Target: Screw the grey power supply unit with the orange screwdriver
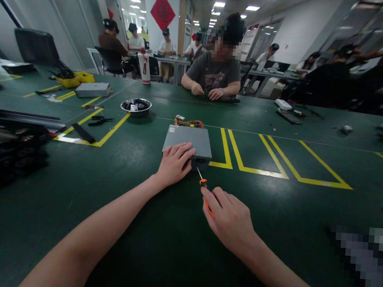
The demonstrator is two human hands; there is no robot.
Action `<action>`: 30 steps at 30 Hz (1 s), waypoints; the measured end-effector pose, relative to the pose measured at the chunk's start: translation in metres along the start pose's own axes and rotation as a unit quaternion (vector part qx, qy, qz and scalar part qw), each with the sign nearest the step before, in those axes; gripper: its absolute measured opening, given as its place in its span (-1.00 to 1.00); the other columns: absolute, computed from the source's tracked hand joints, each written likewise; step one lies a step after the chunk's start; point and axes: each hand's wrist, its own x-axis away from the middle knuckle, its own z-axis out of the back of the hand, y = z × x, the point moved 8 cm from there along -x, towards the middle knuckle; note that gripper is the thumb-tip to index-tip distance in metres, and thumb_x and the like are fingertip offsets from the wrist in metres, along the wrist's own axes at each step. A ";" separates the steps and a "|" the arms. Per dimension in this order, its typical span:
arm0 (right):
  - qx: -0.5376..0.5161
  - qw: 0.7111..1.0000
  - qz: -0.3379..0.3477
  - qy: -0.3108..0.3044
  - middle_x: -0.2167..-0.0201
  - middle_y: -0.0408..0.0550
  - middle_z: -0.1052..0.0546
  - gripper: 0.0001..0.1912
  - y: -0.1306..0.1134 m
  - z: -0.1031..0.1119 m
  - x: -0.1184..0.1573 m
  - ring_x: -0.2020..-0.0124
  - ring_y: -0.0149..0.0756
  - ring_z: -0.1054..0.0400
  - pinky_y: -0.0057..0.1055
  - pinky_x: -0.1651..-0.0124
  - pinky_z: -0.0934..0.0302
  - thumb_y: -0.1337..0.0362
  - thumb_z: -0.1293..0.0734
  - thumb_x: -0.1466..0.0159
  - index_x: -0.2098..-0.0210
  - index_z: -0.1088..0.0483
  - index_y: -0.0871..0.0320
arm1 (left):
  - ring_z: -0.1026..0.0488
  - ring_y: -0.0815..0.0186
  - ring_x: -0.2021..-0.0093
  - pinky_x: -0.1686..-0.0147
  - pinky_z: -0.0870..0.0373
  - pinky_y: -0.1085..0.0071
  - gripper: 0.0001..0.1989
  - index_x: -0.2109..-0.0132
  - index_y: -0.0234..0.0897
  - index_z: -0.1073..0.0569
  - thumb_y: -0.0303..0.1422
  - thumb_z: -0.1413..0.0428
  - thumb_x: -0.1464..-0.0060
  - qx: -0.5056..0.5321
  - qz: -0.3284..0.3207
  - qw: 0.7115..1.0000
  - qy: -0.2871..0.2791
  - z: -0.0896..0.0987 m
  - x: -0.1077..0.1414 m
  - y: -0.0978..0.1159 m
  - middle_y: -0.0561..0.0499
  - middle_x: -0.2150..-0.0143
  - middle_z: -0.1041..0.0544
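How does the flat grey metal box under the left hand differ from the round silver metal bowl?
The flat grey metal box is angular; the round silver metal bowl is circular. The box's top is covered, while the bowl is open and holds dark pieces. The left hand rests on the box, but no hand touches the bowl. Both sit on the green table.

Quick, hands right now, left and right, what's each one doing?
Left hand: open, laid on the grey metal box, not gripping a tool.
Right hand: closed around the orange-and-black screwdriver.
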 end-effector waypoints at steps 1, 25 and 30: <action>0.003 1.000 0.001 0.004 0.38 -0.06 -0.41 -0.73 0.000 0.000 0.000 0.44 -0.44 -0.26 -0.47 0.42 -0.09 0.40 -0.18 -0.21 0.11 -0.37 0.26 | -0.19 0.19 -0.15 -0.04 -0.05 0.19 -0.65 -0.06 -0.15 -0.29 -0.37 0.05 -0.11 0.001 0.001 1.000 -0.001 0.000 0.000 0.000 -0.02 -0.15 -0.31; 0.054 0.997 0.019 -0.048 0.36 -0.08 -0.40 -0.81 -0.022 -0.004 -0.003 0.39 -0.35 -0.22 -0.41 0.36 0.01 0.36 -0.26 -0.16 0.21 -0.35 0.11 | -0.18 0.19 -0.15 -0.04 -0.04 0.19 -0.66 -0.06 -0.19 -0.29 -0.35 0.06 -0.12 0.001 0.007 1.000 -0.001 0.002 0.000 0.003 -0.03 -0.15 -0.31; 0.054 0.996 -0.060 0.047 0.55 -0.11 -0.36 -0.58 -0.001 0.018 -0.009 0.55 -0.43 -0.19 -0.46 0.46 0.03 0.04 -0.12 -0.27 0.28 -0.35 0.29 | -0.19 0.19 -0.14 -0.05 -0.03 0.19 -0.66 -0.06 -0.19 -0.29 -0.35 0.05 -0.11 0.002 0.004 1.000 0.003 0.000 0.000 0.002 -0.03 -0.15 -0.31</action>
